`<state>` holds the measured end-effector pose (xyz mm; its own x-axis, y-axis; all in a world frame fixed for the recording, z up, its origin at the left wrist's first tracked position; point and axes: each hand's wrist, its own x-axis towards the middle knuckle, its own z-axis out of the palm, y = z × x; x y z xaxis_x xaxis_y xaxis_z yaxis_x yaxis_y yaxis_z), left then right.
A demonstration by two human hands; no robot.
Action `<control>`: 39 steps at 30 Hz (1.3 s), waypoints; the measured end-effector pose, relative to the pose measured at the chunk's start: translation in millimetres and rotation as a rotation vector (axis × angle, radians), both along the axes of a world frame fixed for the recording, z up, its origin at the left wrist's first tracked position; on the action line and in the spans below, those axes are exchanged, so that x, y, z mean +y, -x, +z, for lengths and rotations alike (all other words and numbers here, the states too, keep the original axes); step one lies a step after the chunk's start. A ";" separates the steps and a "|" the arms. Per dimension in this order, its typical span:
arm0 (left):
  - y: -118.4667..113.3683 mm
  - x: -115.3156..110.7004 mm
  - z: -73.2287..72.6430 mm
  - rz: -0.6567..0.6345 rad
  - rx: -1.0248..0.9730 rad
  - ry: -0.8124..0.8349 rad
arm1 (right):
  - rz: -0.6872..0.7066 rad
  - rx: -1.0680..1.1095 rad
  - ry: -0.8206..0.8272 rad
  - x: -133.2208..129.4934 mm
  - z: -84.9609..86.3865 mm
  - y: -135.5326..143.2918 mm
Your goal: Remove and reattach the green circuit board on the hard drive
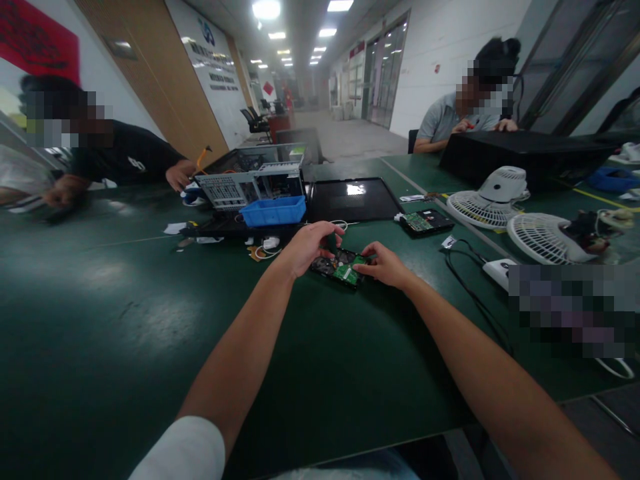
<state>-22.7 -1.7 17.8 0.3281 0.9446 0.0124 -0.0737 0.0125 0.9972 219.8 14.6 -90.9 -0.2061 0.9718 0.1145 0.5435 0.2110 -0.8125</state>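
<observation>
A hard drive (345,272) lies on the green table in front of me, its green circuit board facing up. My left hand (313,248) is above the drive's far left part, fingers bent together in a pinch. Something dark shows between these fingers, too small to make out. My right hand (383,265) grips the drive's right side, thumb on the board and fingers at the edge. A second hard drive (426,222) lies apart, farther back on the right, board up as well.
Behind my hands stand a blue bin (274,211), an opened computer case (250,183) and a black panel (357,199). White fans (483,200) and a cable (470,293) lie right. Two people sit across, one at a black case (520,157).
</observation>
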 end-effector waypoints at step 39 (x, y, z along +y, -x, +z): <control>-2.9 2.9 -6.9 0.017 -0.080 0.055 | 0.014 -0.382 -0.184 -0.1 13.2 -3.0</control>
<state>-19.8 1.2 10.9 0.3117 0.9501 -0.0142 -0.1538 0.0652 0.9859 222.8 14.5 -77.7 -0.2805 0.9391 0.1986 0.7945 0.3433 -0.5009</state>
